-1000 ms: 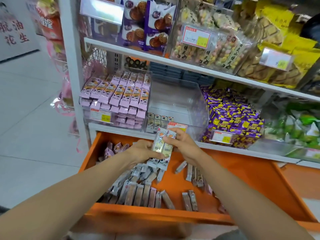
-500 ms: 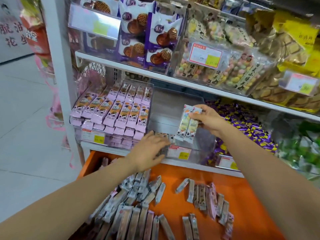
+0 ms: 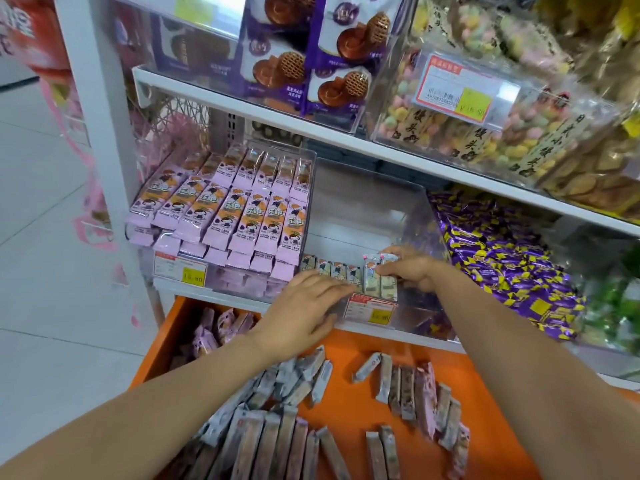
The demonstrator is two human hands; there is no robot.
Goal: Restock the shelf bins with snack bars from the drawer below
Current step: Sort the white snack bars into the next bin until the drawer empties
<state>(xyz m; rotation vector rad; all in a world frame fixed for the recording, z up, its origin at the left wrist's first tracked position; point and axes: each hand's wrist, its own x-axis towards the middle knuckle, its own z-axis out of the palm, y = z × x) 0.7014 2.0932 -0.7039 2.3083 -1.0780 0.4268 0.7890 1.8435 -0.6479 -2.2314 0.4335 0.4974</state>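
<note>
Setting: white store shelf (image 3: 346, 142) beside a pale tiled floor (image 3: 41, 244); an orange drawer (image 3: 349, 351) stands pulled open beneath the lowest shelf level.

Upper level: purple cookie packs (image 3: 332, 64) and a clear box of coloured puffs (image 3: 485, 133) with a red-and-yellow price tag.

Lower level, left to right: pink bars (image 3: 221, 216) stacked full in a clear bin; middle bin (image 3: 367, 209), clear and mostly bare, with a short row of bars (image 3: 332, 270) standing along its front wall; purple-and-yellow candies (image 3: 502, 265).

Drawer contents: loose bars (image 3: 277, 438) in rough rows and a scattered heap, with a few pink ones in the far left corner.

Right hand (image 3: 412, 271): inside the middle bin at its front, fingers and thumb pinching two snack bars (image 3: 379, 285) held upright side by side, just to the right of the standing row and touching it.

Left hand (image 3: 308, 306): fingers straight and close together, laid flat against the outside of the bin's front wall, fingertips near the price tag (image 3: 372, 311) and just below the held bars.
</note>
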